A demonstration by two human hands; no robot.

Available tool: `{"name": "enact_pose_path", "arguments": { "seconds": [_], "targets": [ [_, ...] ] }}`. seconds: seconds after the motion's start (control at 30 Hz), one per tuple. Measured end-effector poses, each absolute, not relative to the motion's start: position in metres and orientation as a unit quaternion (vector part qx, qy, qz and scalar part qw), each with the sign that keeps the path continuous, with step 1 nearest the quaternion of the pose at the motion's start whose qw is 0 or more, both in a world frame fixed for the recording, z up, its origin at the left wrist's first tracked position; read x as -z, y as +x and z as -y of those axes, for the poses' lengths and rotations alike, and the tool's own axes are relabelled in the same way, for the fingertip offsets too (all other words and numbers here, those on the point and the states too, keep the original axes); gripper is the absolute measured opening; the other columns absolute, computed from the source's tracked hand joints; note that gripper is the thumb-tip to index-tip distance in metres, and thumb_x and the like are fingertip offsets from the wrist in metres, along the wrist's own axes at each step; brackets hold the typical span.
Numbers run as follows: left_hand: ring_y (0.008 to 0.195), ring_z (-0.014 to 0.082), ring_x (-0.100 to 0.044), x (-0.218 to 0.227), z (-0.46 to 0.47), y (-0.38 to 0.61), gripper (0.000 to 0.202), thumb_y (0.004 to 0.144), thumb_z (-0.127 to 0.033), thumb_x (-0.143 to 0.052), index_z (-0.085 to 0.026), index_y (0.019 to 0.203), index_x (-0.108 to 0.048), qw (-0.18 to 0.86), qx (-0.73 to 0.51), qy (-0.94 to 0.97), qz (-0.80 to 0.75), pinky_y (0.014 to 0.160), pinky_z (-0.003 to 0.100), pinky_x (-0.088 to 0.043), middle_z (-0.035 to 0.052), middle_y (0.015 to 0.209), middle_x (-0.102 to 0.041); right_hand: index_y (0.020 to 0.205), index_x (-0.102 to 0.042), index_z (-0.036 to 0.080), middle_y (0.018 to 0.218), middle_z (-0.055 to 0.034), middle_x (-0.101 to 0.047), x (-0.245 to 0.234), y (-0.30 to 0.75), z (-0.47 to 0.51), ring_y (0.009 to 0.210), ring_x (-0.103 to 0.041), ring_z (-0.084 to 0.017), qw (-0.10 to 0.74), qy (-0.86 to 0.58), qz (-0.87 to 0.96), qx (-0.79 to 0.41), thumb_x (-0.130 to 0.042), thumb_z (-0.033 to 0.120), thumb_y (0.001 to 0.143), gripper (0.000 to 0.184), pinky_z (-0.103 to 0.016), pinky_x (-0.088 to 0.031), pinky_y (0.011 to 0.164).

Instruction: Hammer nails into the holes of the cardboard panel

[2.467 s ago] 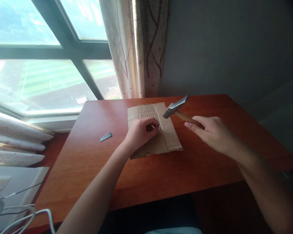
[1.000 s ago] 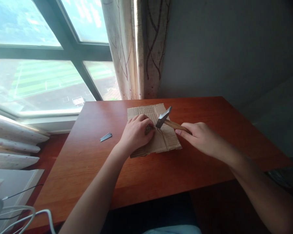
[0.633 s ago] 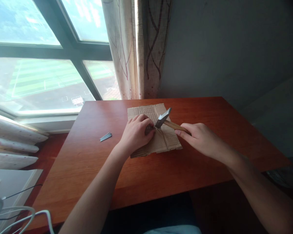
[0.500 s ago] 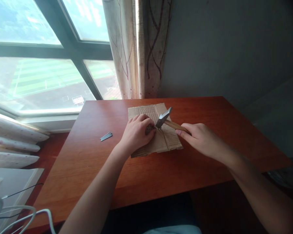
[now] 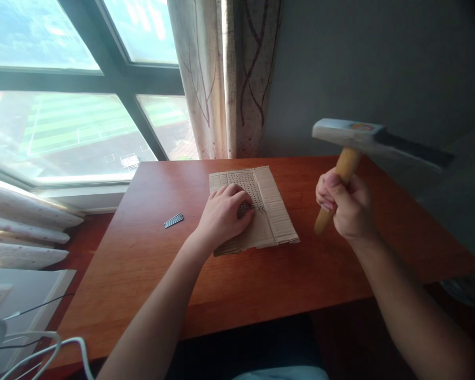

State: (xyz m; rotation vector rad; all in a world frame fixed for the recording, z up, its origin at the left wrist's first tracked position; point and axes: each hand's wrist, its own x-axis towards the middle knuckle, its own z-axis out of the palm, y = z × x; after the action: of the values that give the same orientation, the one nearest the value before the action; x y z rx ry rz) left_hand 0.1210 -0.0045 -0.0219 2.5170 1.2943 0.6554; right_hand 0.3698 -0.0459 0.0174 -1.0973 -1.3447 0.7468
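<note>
A piece of brown corrugated cardboard [image 5: 275, 198] with rows of small dark holes lies on the wooden table. My left hand [image 5: 226, 211] rests on its left part, thumb and forefinger curled towards each other. What they hold, if anything, is too small to make out. Right of the fingers the cardboard has a small dark, torn-looking spot. Raised above the table to the right, my right hand [image 5: 346, 203] is wrapped round the wooden handle of a hammer [image 5: 348, 134]. The hammer's head is up, its dark end pointing right and blurred.
Several loose nails [image 5: 173, 220] lie in a small bundle on the table [image 5: 261, 285], left of the cardboard. White cables [image 5: 69, 342] hang at the lower left. Behind the table are a window, a patterned curtain [image 5: 217, 79] and a grey wall.
The hammer has gone from just beside my left fingers at the cardboard up and to the right, with my right hand round it. My left hand has stayed in place.
</note>
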Motion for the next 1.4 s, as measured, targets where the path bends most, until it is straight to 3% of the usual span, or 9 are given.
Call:
{"name": "enact_pose_path", "arguments": {
  "seconds": [0.2,0.4,0.6,0.8,1.0,1.23,1.4],
  "targets": [
    [0.106,0.0266,-0.058,0.022,0.003,0.121,0.015,0.085,-0.03,-0.064,-0.023,0.098,-0.066,0.128,-0.225,0.858,-0.444,0.094,0.044,-0.046,0.006,0.112,-0.063,0.06,-0.033,0.022,0.049,0.008,-0.026,0.002,0.368,0.021,0.039,-0.025,-0.006,0.699,-0.385,0.51,-0.322,-0.066,0.052,0.088,0.053,-0.024,-0.017,0.038],
    [0.106,0.0264,-0.059,0.021,0.004,0.12,0.014,0.084,-0.029,-0.065,-0.023,0.097,-0.067,0.137,-0.229,0.857,-0.441,0.094,0.044,-0.047,0.0064,0.112,-0.063,0.059,-0.036,0.021,0.05,0.0065,-0.034,0.015,0.371,0.019,0.04,-0.036,-0.007,0.692,-0.392,0.513,-0.324,-0.068,0.052,0.087,0.052,-0.024,-0.028,0.038],
    [0.101,0.0239,-0.062,0.02,0.002,0.119,0.013,0.086,-0.025,-0.064,-0.022,0.098,-0.067,0.131,-0.246,0.865,-0.417,0.091,0.041,-0.049,0.0068,0.11,-0.066,0.057,-0.031,0.022,0.046,0.009,-0.025,0.018,0.372,0.016,0.036,-0.023,-0.005,0.71,-0.394,0.481,-0.332,-0.067,0.056,0.086,0.057,-0.023,-0.016,0.034],
    [0.092,0.0199,-0.065,0.012,-0.005,0.092,0.014,0.091,-0.023,-0.056,-0.019,0.098,-0.066,0.085,-0.325,0.829,-0.448,0.081,0.034,-0.05,0.0074,0.105,-0.069,0.055,-0.03,0.021,0.046,0.0082,-0.026,0.019,0.368,0.012,0.036,-0.024,-0.004,0.728,-0.403,0.465,-0.301,-0.065,0.055,0.088,0.058,-0.023,-0.015,0.033],
    [0.079,0.0187,-0.066,0.028,0.0,0.021,0.017,0.09,-0.03,-0.055,-0.02,0.095,-0.068,0.025,-0.218,0.777,-0.59,0.068,0.03,-0.045,0.0045,0.092,-0.071,0.053,-0.03,0.022,0.044,0.0075,-0.027,0.02,0.369,0.01,0.036,-0.025,-0.005,0.725,-0.426,0.46,-0.285,-0.064,0.059,0.087,0.061,-0.024,-0.017,0.033],
    [0.072,0.0183,-0.065,0.051,0.025,-0.008,0.025,0.092,-0.035,-0.049,-0.025,0.093,-0.071,-0.029,-0.075,0.74,-0.667,0.056,0.028,-0.035,0.0031,0.098,-0.071,0.054,-0.031,0.023,0.044,0.008,-0.027,0.021,0.37,0.008,0.035,-0.025,-0.005,0.729,-0.423,0.453,-0.291,-0.065,0.058,0.086,0.059,-0.025,-0.017,0.033],
    [0.071,0.0192,-0.064,0.054,0.03,-0.008,0.028,0.094,-0.039,-0.047,-0.026,0.096,-0.072,-0.043,-0.026,0.74,-0.671,0.056,0.029,-0.034,0.0034,0.1,-0.071,0.056,-0.032,0.023,0.045,0.0081,-0.028,0.02,0.369,0.009,0.036,-0.026,-0.006,0.726,-0.428,0.455,-0.287,-0.065,0.059,0.085,0.058,-0.025,-0.019,0.033]
  ]
}}
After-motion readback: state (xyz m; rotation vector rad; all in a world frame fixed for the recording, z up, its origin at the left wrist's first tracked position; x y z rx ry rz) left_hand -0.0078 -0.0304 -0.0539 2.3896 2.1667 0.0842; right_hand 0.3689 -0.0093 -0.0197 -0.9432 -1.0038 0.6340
